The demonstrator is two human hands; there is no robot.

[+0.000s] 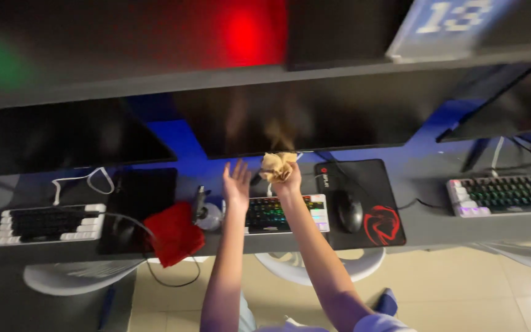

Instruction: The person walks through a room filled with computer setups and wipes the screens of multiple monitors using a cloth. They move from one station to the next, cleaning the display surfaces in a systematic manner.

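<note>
My right hand [287,181] is raised in front of the middle dark monitor [314,117] and grips a crumpled tan cloth [277,165] near the screen's lower edge. My left hand [236,183] is lifted beside it, fingers spread, holding nothing. Below both hands lies a keyboard with rainbow backlight [265,215] on the long dark desk [431,221].
A black mouse [350,212] rests on a black pad with a red emblem [381,224]. A red cloth [173,237] hangs over the desk edge beside a spray bottle [203,212]. Other keyboards sit left [47,222] and right [502,193]. White chairs [321,264] stand below.
</note>
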